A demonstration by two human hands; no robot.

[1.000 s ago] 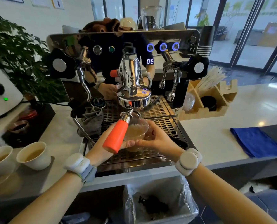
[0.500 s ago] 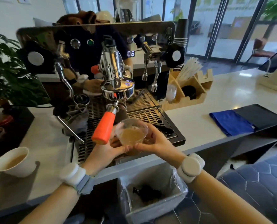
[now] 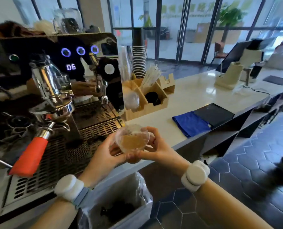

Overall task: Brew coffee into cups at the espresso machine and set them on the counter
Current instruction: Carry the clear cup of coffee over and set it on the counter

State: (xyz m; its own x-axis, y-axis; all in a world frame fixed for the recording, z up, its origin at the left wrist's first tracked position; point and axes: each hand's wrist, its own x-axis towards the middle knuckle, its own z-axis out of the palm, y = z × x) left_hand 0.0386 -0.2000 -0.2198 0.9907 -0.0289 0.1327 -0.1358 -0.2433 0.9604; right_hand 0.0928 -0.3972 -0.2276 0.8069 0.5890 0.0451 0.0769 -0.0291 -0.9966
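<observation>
A clear cup (image 3: pixel 132 139) holding light brown coffee is in the air just off the front right corner of the espresso machine (image 3: pixel 54 90). My left hand (image 3: pixel 102 156) grips its left side and my right hand (image 3: pixel 157 147) grips its right side. The portafilter with the orange handle (image 3: pixel 29 157) stays locked in the chrome group head, to the left of the cup. The machine's display reads 06. The white counter (image 3: pixel 195 95) stretches away to the right of the cup.
A wooden organiser (image 3: pixel 147 103) with straws, lids and stacked paper cups stands beside the machine. A blue cloth (image 3: pixel 191 123) and a black pad (image 3: pixel 214 114) lie on the counter. A lined waste bin (image 3: pixel 119 205) sits below the counter's edge.
Both hands have carried the cup out from under the group head, toward me and to the right. My view has swung right, so the white cups on the left are out of sight.
</observation>
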